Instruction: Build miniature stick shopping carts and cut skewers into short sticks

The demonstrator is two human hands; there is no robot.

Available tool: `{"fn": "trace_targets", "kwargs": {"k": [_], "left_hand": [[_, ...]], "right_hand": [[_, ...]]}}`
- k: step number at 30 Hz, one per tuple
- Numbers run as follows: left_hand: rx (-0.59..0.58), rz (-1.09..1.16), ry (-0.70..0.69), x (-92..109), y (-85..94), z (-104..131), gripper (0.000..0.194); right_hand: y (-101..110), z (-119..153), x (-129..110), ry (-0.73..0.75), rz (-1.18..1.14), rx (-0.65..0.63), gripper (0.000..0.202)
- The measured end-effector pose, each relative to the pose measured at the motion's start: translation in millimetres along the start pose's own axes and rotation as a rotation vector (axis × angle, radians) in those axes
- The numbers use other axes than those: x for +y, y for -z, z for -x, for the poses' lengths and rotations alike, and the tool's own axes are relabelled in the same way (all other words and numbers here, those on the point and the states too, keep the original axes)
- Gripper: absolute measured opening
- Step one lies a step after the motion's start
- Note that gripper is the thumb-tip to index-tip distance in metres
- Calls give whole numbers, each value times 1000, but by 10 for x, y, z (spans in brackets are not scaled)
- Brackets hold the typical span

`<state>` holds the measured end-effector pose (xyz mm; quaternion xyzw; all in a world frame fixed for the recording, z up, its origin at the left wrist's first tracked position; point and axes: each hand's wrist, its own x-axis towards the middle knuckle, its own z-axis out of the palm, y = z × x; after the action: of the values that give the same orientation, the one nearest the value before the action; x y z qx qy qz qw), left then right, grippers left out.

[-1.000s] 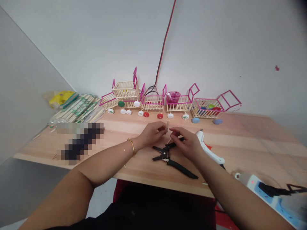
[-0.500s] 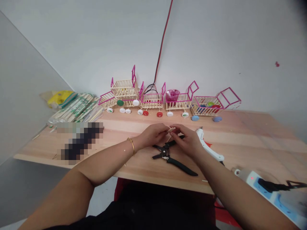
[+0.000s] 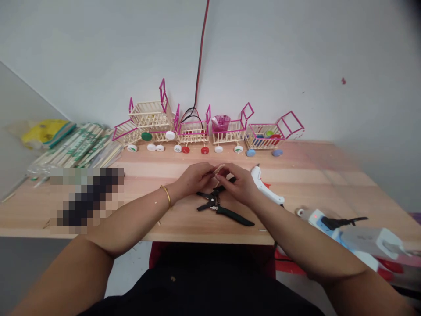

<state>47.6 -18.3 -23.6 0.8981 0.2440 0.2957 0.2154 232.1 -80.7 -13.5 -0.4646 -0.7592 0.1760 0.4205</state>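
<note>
Pale wooden sticks (image 3: 219, 169) are pinched between the fingertips of both hands, just above the table's middle. My left hand (image 3: 194, 180), with a gold bracelet at the wrist, grips them from the left. From the right, my right hand (image 3: 241, 183) closes its thumb and fingers on the same pieces. How the sticks join is too small to tell, and the fingers partly cover them. Beneath my hands lie black-handled wire strippers (image 3: 235, 216), jaws pointing left. A white glue gun (image 3: 268, 186) rests on the table just right of my right hand.
Along the wall stand several small stick carts (image 3: 194, 131) with bottle-cap wheels; one holds a pink cup (image 3: 221, 124). Packs of wooden sticks (image 3: 77, 145) and a yellow bag (image 3: 46, 133) lie at the left. A power strip (image 3: 324, 226) sits at the right front edge.
My view has swung to the right, so everything sits further left. Both hands stay together, and the sticks between them show more clearly at a slant.
</note>
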Motion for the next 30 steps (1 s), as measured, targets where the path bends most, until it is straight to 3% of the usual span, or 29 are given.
{"fn": "trace_targets", "kwargs": {"k": [10, 22, 30], "left_hand": [[3, -47, 42, 31, 32, -7, 17], [33, -2, 101, 21, 15, -6, 15], [50, 202, 137, 21, 5, -22, 16]], "right_hand": [[43, -11, -21, -82, -115, -107, 19], [53, -5, -20, -121, -167, 18, 37], [42, -182, -109, -146, -62, -8, 13]]}}
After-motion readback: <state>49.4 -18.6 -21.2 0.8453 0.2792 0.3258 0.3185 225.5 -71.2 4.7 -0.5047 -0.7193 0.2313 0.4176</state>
